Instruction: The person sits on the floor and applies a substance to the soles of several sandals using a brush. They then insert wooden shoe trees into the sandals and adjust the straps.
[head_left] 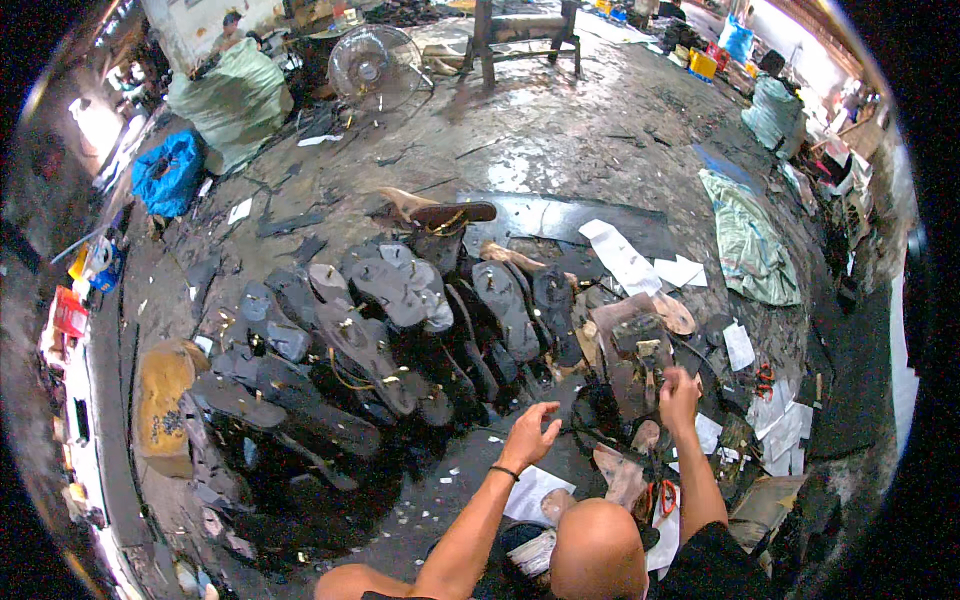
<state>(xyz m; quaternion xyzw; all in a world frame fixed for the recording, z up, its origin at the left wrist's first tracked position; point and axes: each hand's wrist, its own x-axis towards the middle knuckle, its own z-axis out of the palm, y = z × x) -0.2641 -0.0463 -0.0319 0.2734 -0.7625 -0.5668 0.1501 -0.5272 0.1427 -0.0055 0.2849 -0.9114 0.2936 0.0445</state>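
The heaped soles (400, 290) are charcoal and slate grey, flecked with cream, with a dark brown sole (460, 214) at the heap's far edge. Left of the heap, a block (165, 375) is ochre with black smudges; beyond it to the left are a bright blue sack (167, 175) and a bulging pale green one. To the heap's right, a worn board (615, 345) is dull brown, sheets of paper (622, 257) are plain white, scissors handles (667, 497) are orange-red, and a crumpled sack (748, 240) is whitish green. Nearer than the heap, a wristband (505, 471) and a sleeve (710, 565) are black. The floor (540, 130) beyond the heap is grey, mottled with pale shine.
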